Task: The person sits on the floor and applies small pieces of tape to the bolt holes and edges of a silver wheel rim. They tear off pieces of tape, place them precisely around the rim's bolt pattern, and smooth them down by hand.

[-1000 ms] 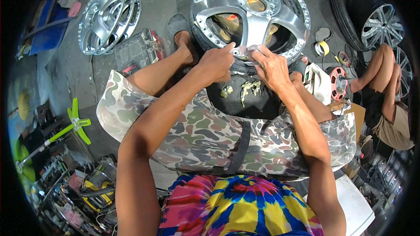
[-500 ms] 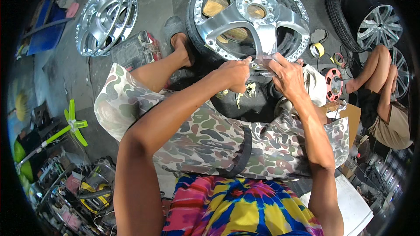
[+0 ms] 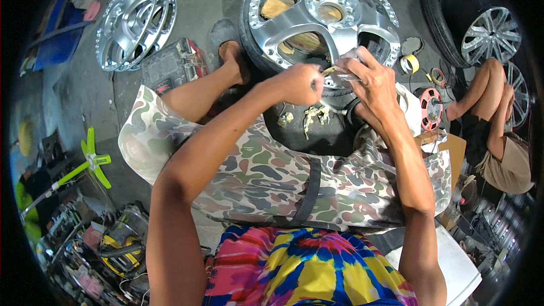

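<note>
Wheel (image 3: 317, 4): I have it straight ahead, just past both hands, resting on a dark tyre (image 3: 247, 45). Its silver face points up; being round, it shows no long axis across that face, though one broad spoke (image 3: 343, 39) runs from the middle toward the hands.
Strip (image 3: 328, 71): a short yellowish piece in the gap between the hands, near the wheel's close edge. Its long axis runs roughly left to right across my view, the right end a touch higher.
Left hand (image 3: 300, 84): fingers curled in, at the strip's left end; I cannot tell whether they pinch it (blur on my feed).
Right hand (image 3: 371, 85): thumb and fingers pinched on a clear, shiny film (image 3: 348, 77), over the wheel's near edge. Whether film and metal touch, I cannot tell.
Scraps (image 3: 315, 118): crumpled pale yellow bits lie below the hands, between the legs.
Progress: I would judge it partway, with scraps already lying clear of the wheel and the strip up between the hands. How much is left I cannot make out, since the hands cover that stretch of edge.
Around: silver rims (image 3: 126, 10) beside a toolcase (image 3: 170, 62) on the left; a yellow roll (image 3: 414, 63) and a red reel (image 3: 431, 109) on the right.
</note>
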Available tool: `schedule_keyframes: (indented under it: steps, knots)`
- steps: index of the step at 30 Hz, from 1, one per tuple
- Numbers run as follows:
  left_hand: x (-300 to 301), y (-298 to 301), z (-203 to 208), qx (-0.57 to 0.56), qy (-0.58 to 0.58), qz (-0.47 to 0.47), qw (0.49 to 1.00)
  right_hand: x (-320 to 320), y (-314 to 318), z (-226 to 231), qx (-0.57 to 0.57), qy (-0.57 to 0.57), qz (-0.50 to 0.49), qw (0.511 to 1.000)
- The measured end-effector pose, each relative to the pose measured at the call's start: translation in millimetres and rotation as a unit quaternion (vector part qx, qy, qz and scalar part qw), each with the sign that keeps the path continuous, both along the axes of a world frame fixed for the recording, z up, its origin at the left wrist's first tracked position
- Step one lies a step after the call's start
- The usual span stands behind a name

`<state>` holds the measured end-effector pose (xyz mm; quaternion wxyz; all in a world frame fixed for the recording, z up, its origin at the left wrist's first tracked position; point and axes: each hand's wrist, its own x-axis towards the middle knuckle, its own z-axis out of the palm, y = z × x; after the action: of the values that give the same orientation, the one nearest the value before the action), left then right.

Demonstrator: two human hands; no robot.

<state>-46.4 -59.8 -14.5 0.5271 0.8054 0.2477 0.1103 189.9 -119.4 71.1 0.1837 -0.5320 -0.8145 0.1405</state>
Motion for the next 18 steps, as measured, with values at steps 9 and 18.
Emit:
schedule_keyframes:
  steps: [9, 18]
  knots:
    - [20.2, -0.9, 19.1, -0.032, 0.038, 0.136, 0.989, -12.9, -6.0, 0.5, -0.079, 0.083, -0.088, 0.989]
    - [15.4, 10.2, 4.5, -0.038, 0.044, 0.153, 0.987, 35.4, -6.4, -13.8, -0.248, 0.187, -0.181, 0.933]
